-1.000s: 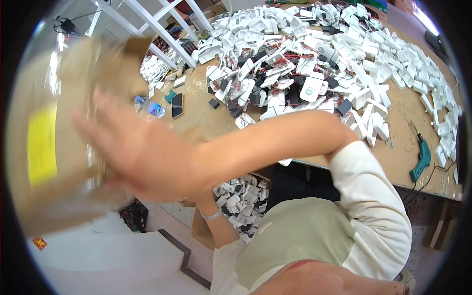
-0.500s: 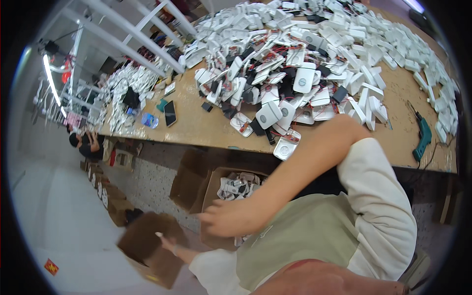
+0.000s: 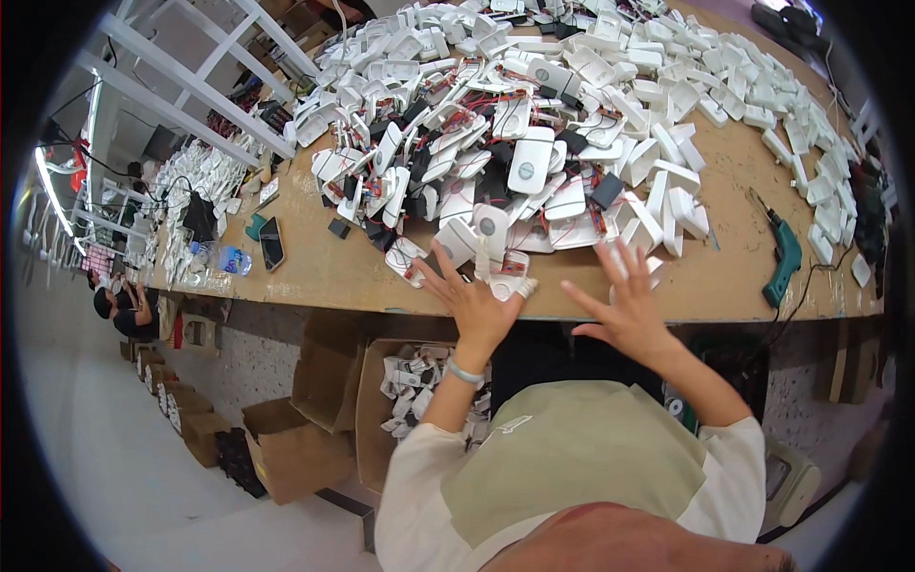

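reaching w/ both hands, left hand (image 3: 474, 303) + right hand (image 3: 629, 315) fingers spread, gripping nothing, at near edge of white plastic device shells heap (image 3: 534, 153) on brown wooden bench (image 3: 315, 276). cardboard box (image 3: 405, 400) below only partly filled, tons left imo.

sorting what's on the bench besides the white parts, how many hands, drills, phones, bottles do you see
hands at the bench edge: 2, left hand and right hand
green power drill: 1
dark phone: 1
clear water bottle: 1
total: 5
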The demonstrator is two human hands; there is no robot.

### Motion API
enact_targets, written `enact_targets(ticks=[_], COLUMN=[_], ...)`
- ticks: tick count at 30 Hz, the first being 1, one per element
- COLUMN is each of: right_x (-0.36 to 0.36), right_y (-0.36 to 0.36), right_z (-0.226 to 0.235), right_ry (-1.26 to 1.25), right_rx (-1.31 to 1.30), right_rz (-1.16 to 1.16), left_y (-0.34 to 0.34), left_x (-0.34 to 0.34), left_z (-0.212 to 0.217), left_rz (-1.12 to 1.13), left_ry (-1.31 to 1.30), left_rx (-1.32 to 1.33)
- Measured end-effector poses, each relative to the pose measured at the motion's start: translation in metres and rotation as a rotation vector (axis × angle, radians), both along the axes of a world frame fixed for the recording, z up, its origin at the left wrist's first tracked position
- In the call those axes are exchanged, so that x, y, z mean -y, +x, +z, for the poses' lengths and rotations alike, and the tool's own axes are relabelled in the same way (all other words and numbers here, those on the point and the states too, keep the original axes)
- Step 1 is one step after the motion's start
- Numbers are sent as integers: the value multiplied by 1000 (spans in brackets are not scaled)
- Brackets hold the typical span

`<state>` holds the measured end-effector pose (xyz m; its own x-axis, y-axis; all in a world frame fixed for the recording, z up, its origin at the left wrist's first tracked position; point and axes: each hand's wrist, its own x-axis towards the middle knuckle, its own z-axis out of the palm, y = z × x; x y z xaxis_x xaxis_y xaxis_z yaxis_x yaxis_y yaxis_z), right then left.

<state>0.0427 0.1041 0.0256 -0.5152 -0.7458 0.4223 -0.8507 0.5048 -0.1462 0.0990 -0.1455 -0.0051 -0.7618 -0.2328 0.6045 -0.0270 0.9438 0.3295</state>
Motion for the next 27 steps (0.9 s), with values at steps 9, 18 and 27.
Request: enact_targets(ticks=[9, 18, 27], right_x=[57, 74, -152], right_y=[-48, -66, -17], right_z=[-35, -17, -22], right_ry=[35, 0, -424], right_rx=[-164, -344, -219], right_rz=[-53, -116, -1133], left_y=[-51, -73, -13], left_x=[68, 91, 66], left_z=[-2, -5, 25], left_rz=[129, 268, -15], left_ry=[-67, -112, 109], left_rx=[283, 244, 61])
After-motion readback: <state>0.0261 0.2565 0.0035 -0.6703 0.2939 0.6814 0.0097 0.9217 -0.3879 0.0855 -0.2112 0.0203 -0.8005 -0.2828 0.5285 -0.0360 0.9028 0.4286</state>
